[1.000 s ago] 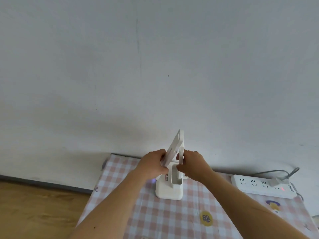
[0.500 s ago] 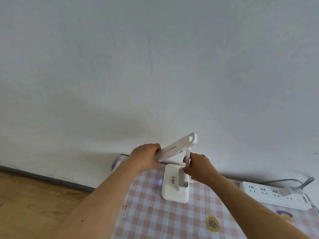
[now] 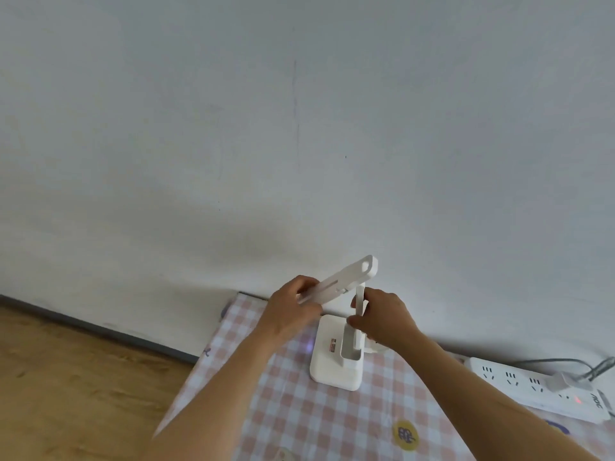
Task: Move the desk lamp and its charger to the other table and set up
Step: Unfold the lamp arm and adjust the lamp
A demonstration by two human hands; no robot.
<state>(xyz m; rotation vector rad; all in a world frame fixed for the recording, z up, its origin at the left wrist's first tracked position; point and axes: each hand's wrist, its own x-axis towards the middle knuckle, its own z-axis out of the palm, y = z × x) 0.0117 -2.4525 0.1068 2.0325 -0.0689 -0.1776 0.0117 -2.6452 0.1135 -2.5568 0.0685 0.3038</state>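
A white folding desk lamp [image 3: 336, 367] stands on a table covered with a pink-and-white checked cloth [image 3: 299, 420], close to the wall. Its flat head [image 3: 346, 277] is tilted up and out to the left above the base. My left hand [image 3: 293, 311] grips the lower left end of that head. My right hand [image 3: 382, 317] pinches the thin upright arm [image 3: 360, 296] just above the base. A white plug [image 3: 565, 380] sits in a white power strip [image 3: 532, 390] at the right; the cable between it and the lamp is hidden.
The grey-white wall rises right behind the table. The wooden floor [image 3: 66, 394] lies to the left, past the table's left edge. A round yellow sticker [image 3: 404, 435] marks the cloth in front of the lamp. Grey cords [image 3: 595, 367] run off right from the strip.
The lamp head has swung from nearly upright to a low slant toward the left, with my left hand following it. My right hand stays on the arm. The view has shifted left.
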